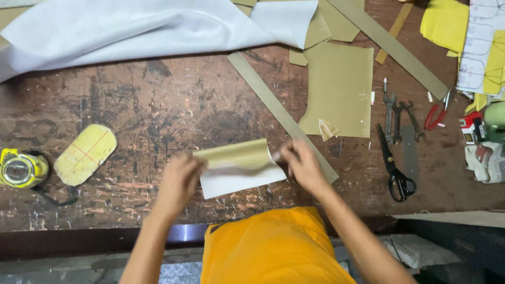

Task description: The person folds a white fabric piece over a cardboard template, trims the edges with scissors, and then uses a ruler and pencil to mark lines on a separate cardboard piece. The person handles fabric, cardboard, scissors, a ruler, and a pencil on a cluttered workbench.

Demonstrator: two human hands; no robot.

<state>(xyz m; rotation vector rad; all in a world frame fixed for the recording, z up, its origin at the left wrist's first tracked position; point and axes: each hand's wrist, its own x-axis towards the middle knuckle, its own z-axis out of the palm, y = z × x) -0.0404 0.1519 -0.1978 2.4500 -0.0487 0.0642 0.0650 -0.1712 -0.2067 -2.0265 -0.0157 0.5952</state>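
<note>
Both hands work at the near centre of the table, a dark, heavily scratched wooden surface. The left hand grasps the left edge of a small sheet, olive on one face and white on the other. The right hand grasps the right edge of the same sheet, fingers clenched on the material. The far edge of the sheet curls up and toward the person, exposing the olive face above the white one. The sheet rests on the table between the two hands.

Left of the hands lies an oval yellow pad marked with crossed red lines. A yellow tape measure sits just beside it at the left edge. A large white cloth covers the far left area. A long grey strip runs diagonally from the far centre to a point near the right hand. A larger olive sheet lies beyond it. Right of the hands are black scissors, two wrenches and red-handled pliers. Yellow fabric pieces lie in the far right corner.
</note>
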